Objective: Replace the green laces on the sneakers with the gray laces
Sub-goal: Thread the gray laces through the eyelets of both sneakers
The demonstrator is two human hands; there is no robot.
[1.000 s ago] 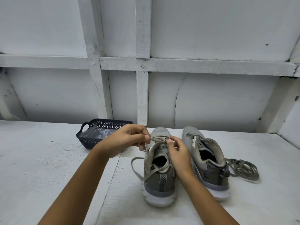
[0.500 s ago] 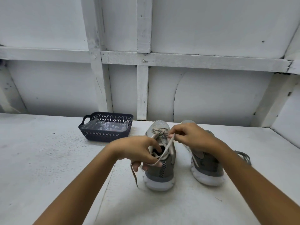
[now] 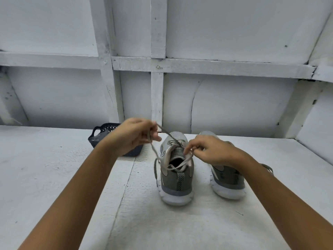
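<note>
Sneaker (image 3: 177, 179), seen from the head view, stands upright on the white tabletop (image 3: 54, 168) with its heel toward the person and its toe pointing away. It sits below and between the two hands.

The left hand (image 3: 133, 136) is raised above the tabletop, up and to the left of the shoe. Its fingers are curled and pinch a lace (image 3: 165, 131). From those fingertips one strand runs down and to the right, across the toe, to the eyelets. Another strand drops from the same hand past the shoe's left side and hangs loose beside the sole. The lace reads as a dull gray-beige, and I cannot tell its true colour.

The right hand (image 3: 210, 150) is lower, just right of the shoe's tongue. Its thumb and forefinger pinch the same lace close to the upper eyelets. From there a strand loops across the shoe's opening.

A second sneaker (image 3: 227, 179) stands directly under the right hand and wrist, parallel to the first, and its front half is hidden by that hand. Beyond the right forearm a bit of another lace (image 3: 268, 167) lies on the tabletop, mostly covered.

Behind the left hand sits a dark perforated basket (image 3: 104, 129) with something pale and shiny inside. A white panelled wall (image 3: 234, 105) rises beyond both hands.
</note>
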